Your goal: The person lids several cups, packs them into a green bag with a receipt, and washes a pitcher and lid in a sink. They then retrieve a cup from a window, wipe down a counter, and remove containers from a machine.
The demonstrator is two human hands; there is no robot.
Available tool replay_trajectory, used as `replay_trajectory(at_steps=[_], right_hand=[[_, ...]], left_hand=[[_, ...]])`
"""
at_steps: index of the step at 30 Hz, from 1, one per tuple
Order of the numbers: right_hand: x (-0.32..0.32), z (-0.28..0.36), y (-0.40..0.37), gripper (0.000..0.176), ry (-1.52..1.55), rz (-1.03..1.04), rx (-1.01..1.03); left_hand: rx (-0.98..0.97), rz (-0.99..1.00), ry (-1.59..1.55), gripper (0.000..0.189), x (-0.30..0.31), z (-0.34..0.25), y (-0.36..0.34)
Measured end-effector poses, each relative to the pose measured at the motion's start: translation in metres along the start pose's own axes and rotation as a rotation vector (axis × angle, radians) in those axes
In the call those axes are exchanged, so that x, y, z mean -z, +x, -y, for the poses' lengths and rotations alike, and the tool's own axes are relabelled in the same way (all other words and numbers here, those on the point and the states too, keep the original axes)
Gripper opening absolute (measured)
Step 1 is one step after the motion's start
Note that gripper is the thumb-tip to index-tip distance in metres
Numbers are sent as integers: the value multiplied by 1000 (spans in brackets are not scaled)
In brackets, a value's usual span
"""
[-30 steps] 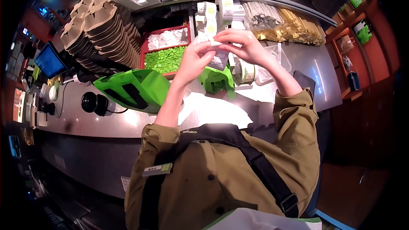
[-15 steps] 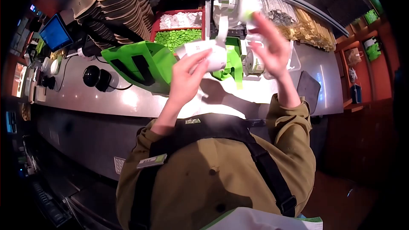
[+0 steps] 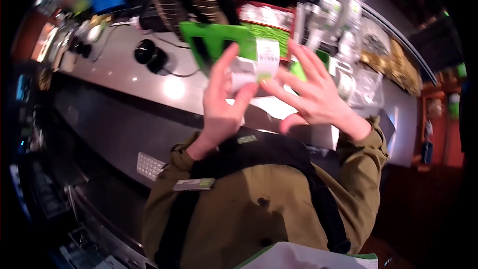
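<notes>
My left hand (image 3: pixel 224 97) is closed around a white paper item (image 3: pixel 243 75), blurred, between thumb and fingers. A printed white label (image 3: pixel 268 57) with a green lower end stands at that item's right side. My right hand (image 3: pixel 313 87) has its fingers spread, the fingertips close to the label's lower end; whether they touch it I cannot tell. Behind my left hand is a green bag (image 3: pixel 214 40) with black handles. White label rolls (image 3: pixel 344 82) sit beyond my right hand.
A red tray (image 3: pixel 291 17) holds white and green small pieces. Stacked cardboard carriers (image 3: pixel 167 0) stand at the back left. A black round device (image 3: pixel 149 55) with a cable is on the steel counter (image 3: pixel 119 72). Wrapped brown items (image 3: pixel 398 67) lie at the right.
The view has turned, so the counter appears tilted. My right hand has come from the label rolls to beside my left hand, and a printed label now shows between them.
</notes>
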State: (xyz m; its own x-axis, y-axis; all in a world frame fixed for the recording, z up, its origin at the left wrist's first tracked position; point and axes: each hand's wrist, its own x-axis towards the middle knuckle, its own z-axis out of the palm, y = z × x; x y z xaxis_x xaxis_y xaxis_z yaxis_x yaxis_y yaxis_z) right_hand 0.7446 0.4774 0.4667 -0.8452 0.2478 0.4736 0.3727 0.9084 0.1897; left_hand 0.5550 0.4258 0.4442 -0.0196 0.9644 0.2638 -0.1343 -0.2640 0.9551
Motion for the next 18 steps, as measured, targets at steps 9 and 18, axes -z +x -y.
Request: replay_trajectory(at_steps=[9, 18], right_hand=[[-105, 75, 24, 41, 1014, -337, -469], [-127, 67, 69, 96, 857, -566, -1028]], left_hand=[[60, 263, -357, 17, 207, 52, 99], [-40, 1204, 27, 15, 187, 63, 152]])
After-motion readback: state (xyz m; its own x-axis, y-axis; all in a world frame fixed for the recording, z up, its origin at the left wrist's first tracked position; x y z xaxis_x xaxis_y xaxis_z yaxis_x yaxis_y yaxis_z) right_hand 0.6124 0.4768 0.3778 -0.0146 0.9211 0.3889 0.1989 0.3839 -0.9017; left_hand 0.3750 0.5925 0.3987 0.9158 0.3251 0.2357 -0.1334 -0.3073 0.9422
